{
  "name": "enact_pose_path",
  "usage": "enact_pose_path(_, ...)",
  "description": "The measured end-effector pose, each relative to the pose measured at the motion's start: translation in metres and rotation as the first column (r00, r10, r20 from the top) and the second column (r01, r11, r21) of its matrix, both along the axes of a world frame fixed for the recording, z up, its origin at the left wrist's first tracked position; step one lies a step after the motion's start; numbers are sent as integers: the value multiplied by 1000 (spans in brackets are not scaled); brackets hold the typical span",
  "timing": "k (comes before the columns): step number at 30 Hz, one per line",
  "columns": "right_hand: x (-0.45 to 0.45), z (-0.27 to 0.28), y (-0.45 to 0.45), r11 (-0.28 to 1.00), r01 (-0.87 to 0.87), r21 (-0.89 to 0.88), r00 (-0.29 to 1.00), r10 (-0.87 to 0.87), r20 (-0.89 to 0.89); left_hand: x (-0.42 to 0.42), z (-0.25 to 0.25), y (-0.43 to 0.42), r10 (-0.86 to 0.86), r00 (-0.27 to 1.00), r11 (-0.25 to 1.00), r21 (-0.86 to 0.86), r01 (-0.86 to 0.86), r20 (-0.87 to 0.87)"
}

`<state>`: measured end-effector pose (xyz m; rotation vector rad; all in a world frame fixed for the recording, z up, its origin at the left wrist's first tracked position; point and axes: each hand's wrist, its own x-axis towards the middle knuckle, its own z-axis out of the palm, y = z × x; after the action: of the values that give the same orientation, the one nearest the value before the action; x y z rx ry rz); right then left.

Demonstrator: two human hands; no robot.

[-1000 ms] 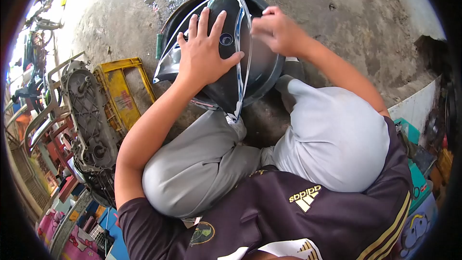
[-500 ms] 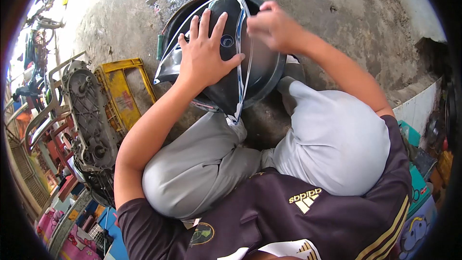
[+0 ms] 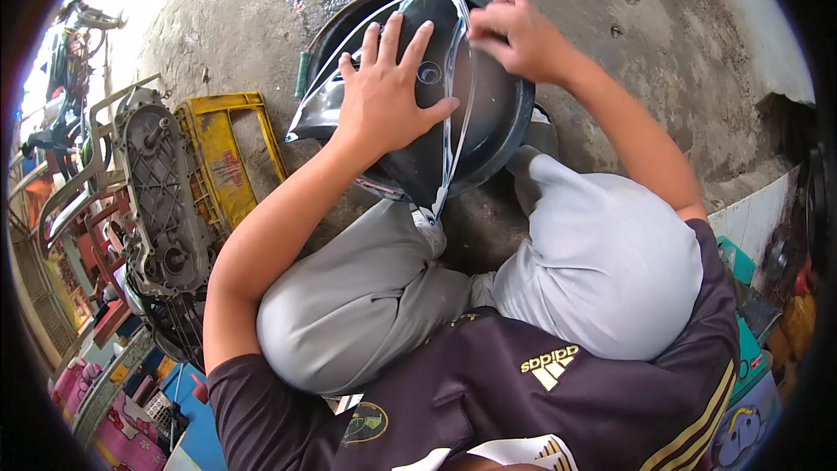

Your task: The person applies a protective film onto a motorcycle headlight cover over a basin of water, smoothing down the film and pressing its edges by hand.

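Observation:
A glossy black pointed panel (image 3: 397, 135) with silver-white edges lies across a round black basin (image 3: 516, 122) on the floor. It resembles a motorcycle body panel, and a round recess shows near its middle. My left hand (image 3: 384, 100) rests on the panel with its fingers spread and the thumb out to the right. Beside the panel's upper right edge, my right hand (image 3: 519, 42) is closed with curled fingers, partly blurred. Whatever it may pinch is hidden. A thin pale curved line runs along that edge, just below the right fingers.
To the left stand a yellow plastic crate (image 3: 228, 157) and a grey metal engine casing (image 3: 166, 196). A green-handled item (image 3: 302, 74) leans at the basin's left rim. My bent knees flank the near side of the basin. Teal boxes (image 3: 751, 353) sit at the lower right.
The view has shifted slightly, so basin and panel appear a little further right. My left hand stays spread on the panel. My right hand has moved slightly at the edge and is less blurred.

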<state>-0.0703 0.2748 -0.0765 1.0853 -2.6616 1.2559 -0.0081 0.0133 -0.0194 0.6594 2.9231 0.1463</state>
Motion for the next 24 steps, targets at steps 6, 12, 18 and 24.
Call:
enact_pose_path(6,8,10,2,997,-15,80,1000,13,19,-1,2,1,21,1000,1000,16,-22,15)
enact_pose_path(12,26,16,-8,1000,14,-11,997,-14,71,0,3,-1,11,999,999,33,-13,45)
enact_pose_path(18,30,11,-4,988,152,-8,975,-149,162,2,2,0,19,1000,999,28,-20,19)
enact_pose_path(24,29,-2,-14,970,234,-69,962,-221,158,2,0,-3,21,1000,996,84,-22,6)
